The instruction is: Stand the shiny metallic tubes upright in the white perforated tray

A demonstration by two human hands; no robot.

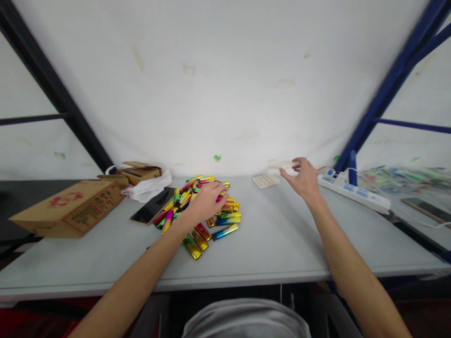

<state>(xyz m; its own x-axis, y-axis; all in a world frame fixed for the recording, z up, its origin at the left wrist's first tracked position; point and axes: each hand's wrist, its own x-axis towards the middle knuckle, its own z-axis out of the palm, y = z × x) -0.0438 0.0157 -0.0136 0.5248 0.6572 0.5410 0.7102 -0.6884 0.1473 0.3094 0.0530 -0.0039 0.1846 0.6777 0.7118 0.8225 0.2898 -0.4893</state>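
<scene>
Your left hand point(208, 199) lies over the pile of shiny multicoloured cases point(228, 219) on the worktop point(275, 244), its grip impossible to tell; your right hand point(305, 179) pinches a blurred pale piece point(282, 165) near the gridded tray point(266, 181).

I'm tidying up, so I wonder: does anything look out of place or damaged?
The white wall is marred by a green scribble and tan patches. The shiny pieces lie jumbled by the left hand.

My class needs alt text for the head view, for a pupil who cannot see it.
A person's left hand is over a pile of shiny coloured cases on a grey table; the right hand holds a blurred pale piece near a gridded tray. Boxes lie far left.
</scene>
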